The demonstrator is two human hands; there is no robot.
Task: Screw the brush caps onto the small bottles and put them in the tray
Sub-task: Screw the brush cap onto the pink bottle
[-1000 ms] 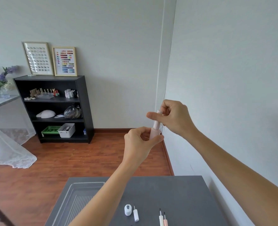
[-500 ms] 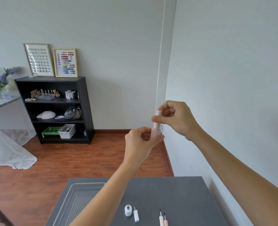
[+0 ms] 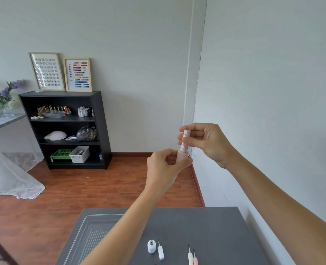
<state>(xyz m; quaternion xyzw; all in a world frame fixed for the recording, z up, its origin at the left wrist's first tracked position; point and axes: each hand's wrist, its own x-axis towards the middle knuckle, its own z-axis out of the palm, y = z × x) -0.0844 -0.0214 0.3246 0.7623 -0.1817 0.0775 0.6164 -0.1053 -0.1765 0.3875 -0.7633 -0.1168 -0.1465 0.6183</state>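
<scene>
A dark grey table point(image 3: 206, 226) fills the lower part of the head view, set against a pale wall on its right. On its left part lies a clear ribbed plastic tray point(image 3: 93, 232), partly hidden behind the left forearm. Near the bottom edge stands a small white uncapped bottle point(image 3: 151, 246), with a white brush cap point(image 3: 160, 250) lying just beside it, bristle pointing away from the camera. Farther right lie a second white brush cap point(image 3: 190, 255) and a pink brush cap point(image 3: 195, 258), side by side, cut off by the frame. Across the wooden floor stands a black shelf unit point(image 3: 99, 129) with two framed charts point(image 3: 61, 73) on top.

Held in the air well above the table, the small pale pink bottle point(image 3: 181, 156) stands nearly upright, its long axis vertical and leaning slightly right at the top. The left hand point(image 3: 164, 169) is closed round its lower body, thumb and fingers pinching it. The ribbed pale pink cap point(image 3: 185, 139) sits on the bottle's neck, and the right hand point(image 3: 206, 142) pinches it between thumb and fingertips.

Compared with half a second ago, the right hand's fingers have shifted round the cap, the thumb now lower on its front; the bottle stays in the same place.
</scene>
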